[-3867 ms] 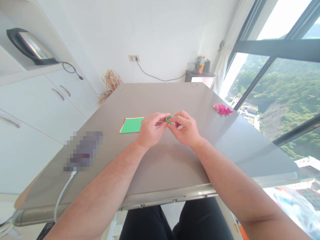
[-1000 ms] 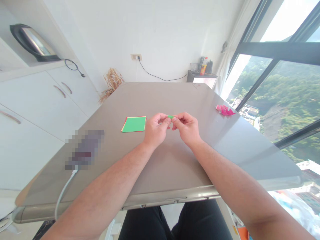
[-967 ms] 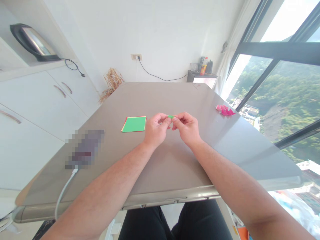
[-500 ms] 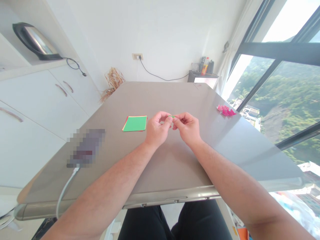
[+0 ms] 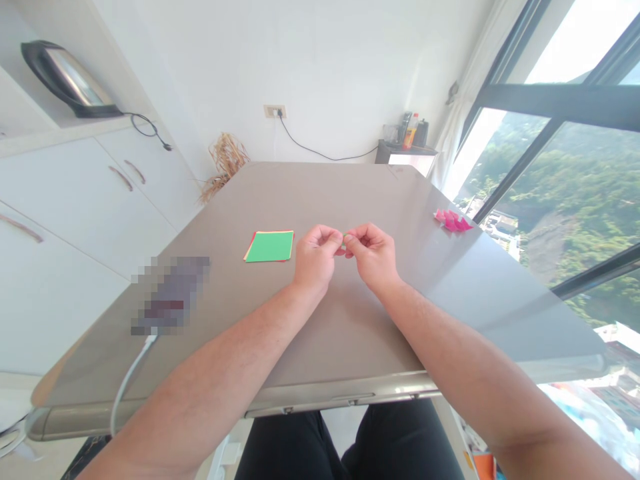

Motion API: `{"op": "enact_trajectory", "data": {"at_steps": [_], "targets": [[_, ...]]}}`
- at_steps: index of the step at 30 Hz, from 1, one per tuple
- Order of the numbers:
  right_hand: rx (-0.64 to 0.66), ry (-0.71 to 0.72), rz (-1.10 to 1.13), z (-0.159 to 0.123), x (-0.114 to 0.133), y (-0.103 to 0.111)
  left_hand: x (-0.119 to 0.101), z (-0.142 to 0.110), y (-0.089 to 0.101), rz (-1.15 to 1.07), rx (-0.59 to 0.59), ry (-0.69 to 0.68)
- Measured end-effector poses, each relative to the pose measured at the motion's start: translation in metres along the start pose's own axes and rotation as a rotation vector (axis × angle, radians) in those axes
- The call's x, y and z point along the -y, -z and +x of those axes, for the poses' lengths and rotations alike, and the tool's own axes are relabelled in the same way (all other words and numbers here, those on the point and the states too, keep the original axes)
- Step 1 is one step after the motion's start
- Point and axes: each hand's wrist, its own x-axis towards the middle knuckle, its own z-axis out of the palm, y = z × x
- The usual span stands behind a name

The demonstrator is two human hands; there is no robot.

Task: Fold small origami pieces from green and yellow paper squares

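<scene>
One left hand and one right hand pinch what I think is green paper, inside the table's edges.

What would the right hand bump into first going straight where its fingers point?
Beyond the small green piece it pinches, probably the left hand directly opposite; depth there is hard to judge.

No text, label, brand or number can be read. The bottle just beyond the far right corner of the table is too small for any print to show; the grey object on the table's near left part is blurred into blocks.
</scene>
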Motion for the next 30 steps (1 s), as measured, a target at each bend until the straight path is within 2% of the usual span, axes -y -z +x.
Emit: {"op": "enact_trajectory", "data": {"at_steps": [3,8,12,16,21,23,27,30], "targets": [[-0.016,-0.024,0.011,0.001,-0.001,0.000,0.000,0.001,0.001,-0.015,0.000,0.034],[-0.036,0.011,0.020,0.002,-0.002,0.006,0.002,0.004,0.007,0.069,0.079,0.049],[-0.004,0.089,-0.102,0.000,-0.003,0.010,0.003,0.008,0.012,0.253,0.035,-0.049],[-0.039,0.180,-0.340,-0.001,0.001,0.011,0.001,0.007,0.017,0.534,0.040,-0.238],[-0.011,0.119,-0.487,0.000,0.008,0.016,-0.001,0.006,0.022,0.781,0.075,-0.471],[0.013,0.127,-0.527,0.001,0.008,0.017,-0.002,0.006,0.023,0.812,0.093,-0.507],[0.019,0.248,-0.592,0.001,0.003,0.020,-0.003,0.008,0.025,0.852,0.146,-0.528],[0.025,0.287,-0.609,0.001,0.001,0.021,-0.005,0.008,0.026,0.905,0.176,-0.555]]}}
